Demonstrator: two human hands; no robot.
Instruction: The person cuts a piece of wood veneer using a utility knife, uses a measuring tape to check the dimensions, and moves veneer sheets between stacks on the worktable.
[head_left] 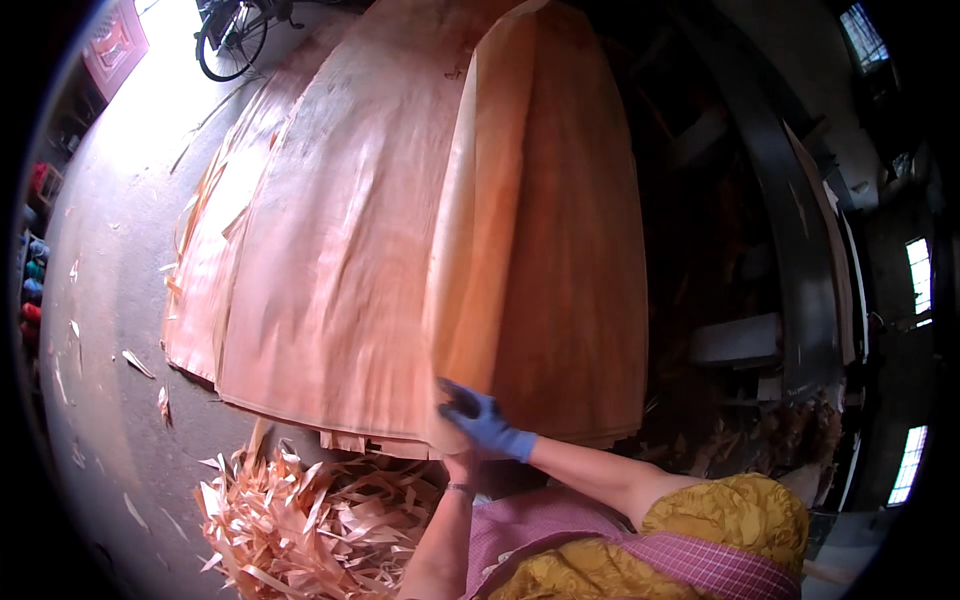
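A large stack of thin reddish wood veneer sheets (330,250) spreads in front of me. Its top veneer sheet (480,200) is lifted along one long edge and curls upward in a fold running away from me. At the near end of that fold, my right hand (488,424), in a blue glove with dark fingertips, is closed on the sheet's edge. Just below it, my bare left hand (458,462) meets the same near corner, a band round its wrist. Blur and the overlap with the glove hide the left fingers.
A heap of veneer strips and shavings (310,525) lies on the floor at the near left. Scraps dot the grey floor (110,330). A bicycle (232,42) stands at the far left. To the right are a dark beam (800,250) and a pale block (738,340).
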